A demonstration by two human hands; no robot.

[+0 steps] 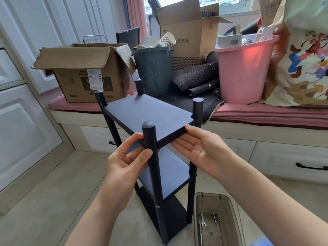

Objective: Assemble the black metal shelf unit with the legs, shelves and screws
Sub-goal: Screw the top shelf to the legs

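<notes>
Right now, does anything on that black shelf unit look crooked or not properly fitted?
Yes. The top shelf sits tilted, not level with the middle shelf below. The left hand pinches the near leg while the right hand props the shelf's edge.

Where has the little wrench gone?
The wrench lies in the clear plastic tray on the floor at lower right of the head view, beside the shelf unit's near right leg.
</notes>
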